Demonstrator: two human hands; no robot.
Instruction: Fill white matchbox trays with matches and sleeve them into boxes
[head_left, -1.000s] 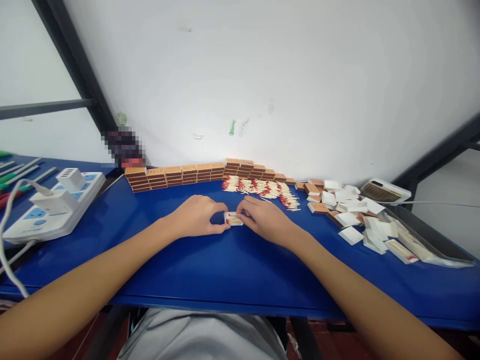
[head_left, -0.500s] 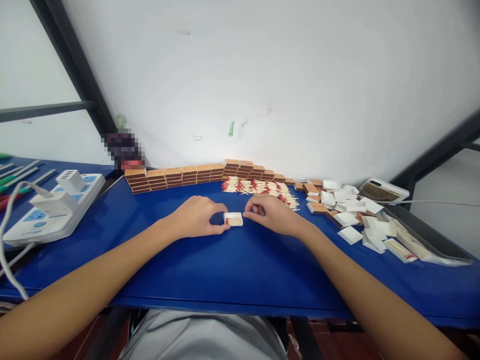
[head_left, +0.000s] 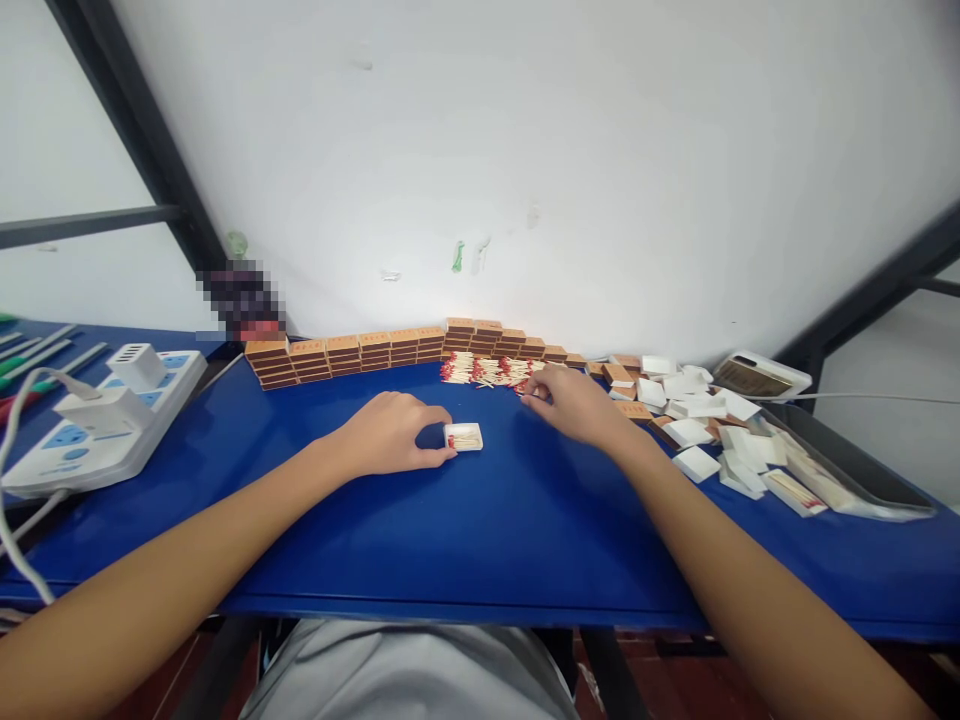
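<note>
1. Head view: on a blue table point(head_left: 420, 560), the left hand point(head_left: 397, 432) grips the left end of a small white tray point(head_left: 469, 428) between thumb and fingers; red-tipped matches point(head_left: 466, 441) lie inside.
2. The right hand point(head_left: 574, 405) is at the loose match pile point(head_left: 469, 368), covering its right end; whether its bent fingers pinch anything, I cannot tell.
3. Behind, stacked matchboxes point(head_left: 345, 358) line the wall point(head_left: 480, 150).
4. Jumbled trays and sleeves point(head_left: 686, 433) crowd the right; a power strip point(head_left: 139, 440) sits far left.

The tabletop point(head_left: 450, 545) looks smooth and glossy, the matchbox tray point(head_left: 466, 427) matt card, the left power strip point(head_left: 120, 455) smooth plastic.
</note>
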